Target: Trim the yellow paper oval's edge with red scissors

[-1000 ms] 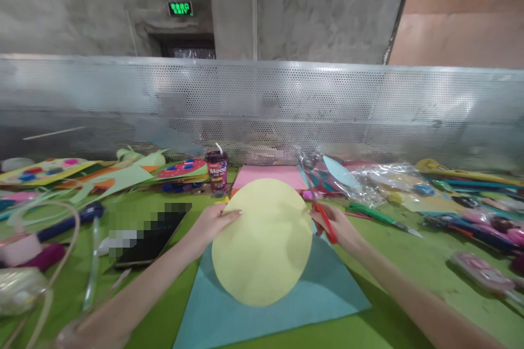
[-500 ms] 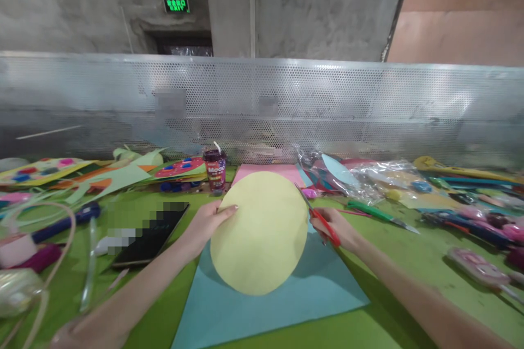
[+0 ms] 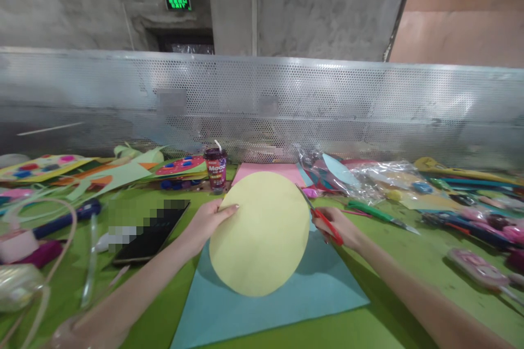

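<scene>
A round sheet of pale yellow paper is held up over the table, its outline slightly uneven. My left hand pinches its left edge, thumb on the near face and the other fingers behind. Red-handled scissors are in my right hand, whose fingers are wrapped round the handles. The blades point up and left, close along the paper's right edge; whether they touch it I cannot tell. Beneath the circle lies a blue sheet of paper, partly covered from view.
A dark tablet-like device lies left of my left hand. Behind the circle stand a purple drink cup with a straw and pink paper. To the right are a green-handled cutter and clear plastic wrapping. A perforated metal panel borders the back.
The yellow circle has turned or shifted very slightly, its right edge now a little farther right. My right hand and the scissors moved a touch right. Both grips stay the same.
</scene>
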A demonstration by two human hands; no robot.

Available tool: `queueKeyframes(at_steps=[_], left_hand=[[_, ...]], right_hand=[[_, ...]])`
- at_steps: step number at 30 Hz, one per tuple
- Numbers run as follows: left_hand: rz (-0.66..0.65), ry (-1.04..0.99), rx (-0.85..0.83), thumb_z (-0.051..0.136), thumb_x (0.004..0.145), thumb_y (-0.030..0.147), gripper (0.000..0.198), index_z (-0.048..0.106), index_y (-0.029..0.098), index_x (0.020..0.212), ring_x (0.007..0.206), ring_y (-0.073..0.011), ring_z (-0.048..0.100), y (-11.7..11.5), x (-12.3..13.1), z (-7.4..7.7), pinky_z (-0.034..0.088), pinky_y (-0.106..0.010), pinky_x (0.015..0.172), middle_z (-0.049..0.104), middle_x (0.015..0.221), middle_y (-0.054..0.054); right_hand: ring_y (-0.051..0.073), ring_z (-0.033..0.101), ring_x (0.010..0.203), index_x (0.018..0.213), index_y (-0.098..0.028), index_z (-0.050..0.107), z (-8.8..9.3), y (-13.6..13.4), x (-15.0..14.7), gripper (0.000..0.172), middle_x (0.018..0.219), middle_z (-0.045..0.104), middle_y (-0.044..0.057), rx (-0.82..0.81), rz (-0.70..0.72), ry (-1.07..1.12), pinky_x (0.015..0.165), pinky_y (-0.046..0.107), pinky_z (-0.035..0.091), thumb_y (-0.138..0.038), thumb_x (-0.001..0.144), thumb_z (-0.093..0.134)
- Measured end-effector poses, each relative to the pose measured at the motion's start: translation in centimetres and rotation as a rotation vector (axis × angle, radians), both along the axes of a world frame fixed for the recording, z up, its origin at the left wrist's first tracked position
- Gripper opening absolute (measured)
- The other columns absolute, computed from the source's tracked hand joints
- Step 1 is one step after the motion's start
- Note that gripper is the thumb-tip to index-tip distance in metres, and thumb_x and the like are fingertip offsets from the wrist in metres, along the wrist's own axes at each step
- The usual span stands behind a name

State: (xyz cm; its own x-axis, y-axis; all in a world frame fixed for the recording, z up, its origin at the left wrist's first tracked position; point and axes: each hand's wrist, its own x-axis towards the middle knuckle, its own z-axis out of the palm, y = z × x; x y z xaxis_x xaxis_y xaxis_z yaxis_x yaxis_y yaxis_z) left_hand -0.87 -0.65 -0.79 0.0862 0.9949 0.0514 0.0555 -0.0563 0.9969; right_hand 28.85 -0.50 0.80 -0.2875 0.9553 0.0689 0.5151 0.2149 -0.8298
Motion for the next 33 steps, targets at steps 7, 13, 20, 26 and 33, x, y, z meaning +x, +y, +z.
queueKeyframes(at_steps=[7, 13, 20, 26, 33], left_hand=[[0.016, -0.010, -0.020, 0.062, 0.065, 0.039, 0.032, 0.060, 0.015, 0.085, 0.067, -0.0237, 0.063, -0.20, 0.09, 0.21, 0.049, -0.031, 0.058, 0.069, 0.076, -0.006], [0.001, 0.022, 0.001, 0.060, 0.066, 0.041, 0.031, 0.060, 0.015, 0.083, 0.066, -0.0227, 0.063, -0.35, 0.00, 0.34, 0.048, -0.030, 0.057, 0.069, 0.076, -0.006], [-0.010, 0.030, -0.017, 0.060, 0.066, 0.041, 0.032, 0.060, 0.015, 0.084, 0.068, -0.0233, 0.063, -0.50, 0.08, 0.50, 0.048, -0.031, 0.059, 0.069, 0.077, -0.006], [0.008, 0.054, 0.000, 0.059, 0.066, 0.043, 0.034, 0.060, 0.014, 0.085, 0.068, -0.0233, 0.063, -0.42, 0.07, 0.39, 0.047, -0.031, 0.058, 0.068, 0.078, -0.007], [0.039, 0.127, 0.004, 0.058, 0.066, 0.045, 0.035, 0.060, 0.014, 0.081, 0.064, -0.0230, 0.063, -0.40, 0.02, 0.70, 0.047, -0.030, 0.055, 0.069, 0.075, -0.007]], right_hand=[[0.007, 0.042, 0.037, 0.056, -0.018, 0.036, 0.27, -0.22, -0.20, 0.020, 0.045, 0.039, -0.006, -0.005, -0.003, -0.023, 0.039, 0.019, 0.037, -0.031, 0.068, 0.045], [0.007, 0.041, 0.038, 0.056, -0.017, 0.037, 0.34, -0.23, -0.27, 0.018, 0.045, 0.037, -0.006, -0.008, -0.002, -0.027, 0.038, 0.020, 0.036, -0.029, 0.068, 0.044], [0.008, 0.041, 0.039, 0.058, -0.017, 0.039, 0.29, -0.27, -0.33, 0.016, 0.046, 0.038, -0.006, 0.001, -0.012, -0.055, 0.038, 0.020, 0.036, -0.028, 0.069, 0.044], [0.008, 0.042, 0.040, 0.057, -0.016, 0.041, 0.09, -0.14, -0.33, 0.018, 0.046, 0.041, -0.005, 0.031, -0.025, -0.094, 0.038, 0.019, 0.035, -0.029, 0.069, 0.044], [0.008, 0.042, 0.039, 0.058, -0.016, 0.040, -0.02, -0.08, -0.47, 0.017, 0.048, 0.039, -0.005, 0.009, -0.033, -0.089, 0.037, 0.020, 0.037, -0.029, 0.069, 0.043]])
